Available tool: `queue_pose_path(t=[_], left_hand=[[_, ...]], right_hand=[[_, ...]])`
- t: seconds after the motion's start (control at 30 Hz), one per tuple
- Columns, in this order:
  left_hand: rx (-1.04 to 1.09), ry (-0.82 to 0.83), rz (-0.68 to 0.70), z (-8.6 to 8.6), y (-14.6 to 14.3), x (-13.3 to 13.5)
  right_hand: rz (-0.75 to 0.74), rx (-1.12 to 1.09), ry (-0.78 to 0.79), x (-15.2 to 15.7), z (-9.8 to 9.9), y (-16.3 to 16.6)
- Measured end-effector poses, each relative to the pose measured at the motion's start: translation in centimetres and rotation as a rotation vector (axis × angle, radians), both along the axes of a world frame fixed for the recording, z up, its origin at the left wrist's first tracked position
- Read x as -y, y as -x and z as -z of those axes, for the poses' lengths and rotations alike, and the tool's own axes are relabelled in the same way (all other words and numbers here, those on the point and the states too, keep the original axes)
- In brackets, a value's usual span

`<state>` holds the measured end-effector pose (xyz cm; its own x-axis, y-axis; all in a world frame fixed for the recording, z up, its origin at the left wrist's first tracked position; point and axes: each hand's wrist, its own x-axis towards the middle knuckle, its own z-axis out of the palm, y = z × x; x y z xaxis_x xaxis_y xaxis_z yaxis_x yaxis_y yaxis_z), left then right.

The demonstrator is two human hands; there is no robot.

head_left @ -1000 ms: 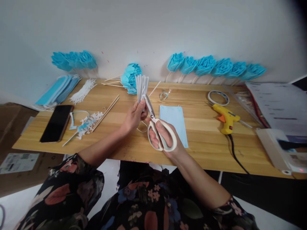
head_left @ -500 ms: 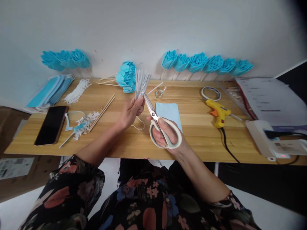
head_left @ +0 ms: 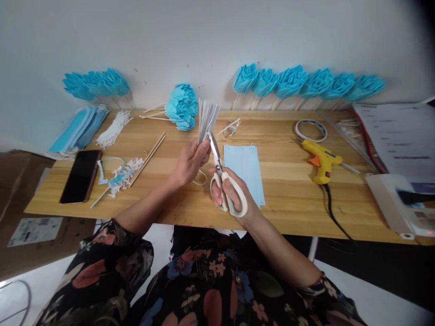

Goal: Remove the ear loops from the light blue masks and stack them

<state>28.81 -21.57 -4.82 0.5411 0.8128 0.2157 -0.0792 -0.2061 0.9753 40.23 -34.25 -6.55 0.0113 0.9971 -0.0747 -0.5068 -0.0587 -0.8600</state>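
Note:
My left hand [head_left: 194, 159] pinches a fanned bundle of thin whitish-grey strips [head_left: 207, 117], which stand upright above my fingers. In my right hand [head_left: 234, 192] is a pair of scissors [head_left: 217, 167] with cream handles, thumb and fingers through the loops. The blade tips touch the base of the bundle beside my left thumb; whether a strip lies between the blades I cannot tell. A pale elastic cord [head_left: 201, 179] curls on the table below my left hand. Light blue sheets [head_left: 243, 165] lie stacked behind my right hand.
Blue fabric flowers [head_left: 290, 81] on sticks lean against the wall, with more [head_left: 181, 106] lying centrally. At left are face masks [head_left: 79, 129], white cords [head_left: 114, 128], a phone [head_left: 80, 176] and wooden sticks [head_left: 147, 158]. A yellow glue gun [head_left: 321, 160] and tape roll [head_left: 311, 130] sit at right.
The scissors' handles have come closer together, and the blades have swung more upright. Both hands keep their holds. The whole view has shifted slightly.

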Motion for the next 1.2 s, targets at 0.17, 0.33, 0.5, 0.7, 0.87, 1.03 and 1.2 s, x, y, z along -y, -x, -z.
queue_pose_path(t=[0.17,0.33,0.5,0.7,0.87,1.03,1.2], left_hand=[[0.020,-0.009,-0.059,0.6,-0.8,0.7],[0.032,0.002,-0.058,0.8,-0.9,0.6],[0.018,-0.036,0.003,0.4,0.0,-0.8],[-0.226,-0.245,-0.035,-0.1,1.7,-3.1],[-0.199,-0.227,-0.046,-0.6,1.0,-2.4],[-0.041,0.040,0.095,-0.3,0.0,-0.5],[-0.027,0.017,0.015,0.2,-0.3,0.0]], right_hand=[[0.085,0.016,-0.001,-0.4,0.0,0.6],[0.069,-0.024,0.026,-0.2,-1.1,0.5],[-0.008,-0.099,0.076,-0.2,-2.3,-0.3],[-0.105,-0.203,0.193,0.4,-2.5,-1.7],[-0.040,-0.091,0.112,0.6,-1.8,-1.4],[0.044,0.094,-0.014,-0.5,-0.6,-0.4],[0.102,0.072,-0.002,-1.3,-1.6,0.2]])
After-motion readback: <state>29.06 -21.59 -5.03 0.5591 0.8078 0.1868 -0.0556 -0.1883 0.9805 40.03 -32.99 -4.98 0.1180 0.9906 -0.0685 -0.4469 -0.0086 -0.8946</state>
